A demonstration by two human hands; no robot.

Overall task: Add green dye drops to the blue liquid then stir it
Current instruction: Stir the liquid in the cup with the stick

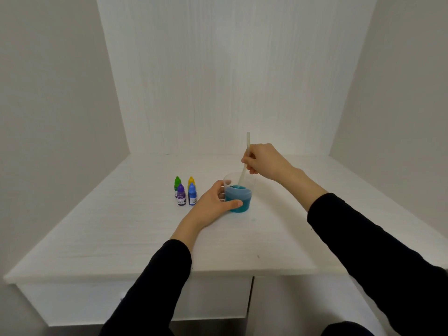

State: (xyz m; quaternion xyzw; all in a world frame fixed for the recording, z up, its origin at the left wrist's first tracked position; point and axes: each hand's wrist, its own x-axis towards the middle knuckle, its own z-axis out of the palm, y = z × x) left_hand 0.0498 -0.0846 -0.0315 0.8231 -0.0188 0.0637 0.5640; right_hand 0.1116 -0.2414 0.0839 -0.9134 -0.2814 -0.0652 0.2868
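left hand (213, 200): curled, gripping | right hand (263, 161): raised, pinching

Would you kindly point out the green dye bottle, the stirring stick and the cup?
green dye bottle (177, 182): head view, on its green cap.
stirring stick (248, 139): head view, on its upper end.
cup (238, 198): head view, on its liquid-filled wall.

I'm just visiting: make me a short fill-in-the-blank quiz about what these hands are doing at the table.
1. The right hand holds a stirring stick whose lower end dips into the ____ liquid.
2. The left hand grips the clear ____.
3. Beside the cup stand ____ small dye bottles.
4. The green-capped bottle stands in the ____ row.

Missing words: blue; cup; four; back
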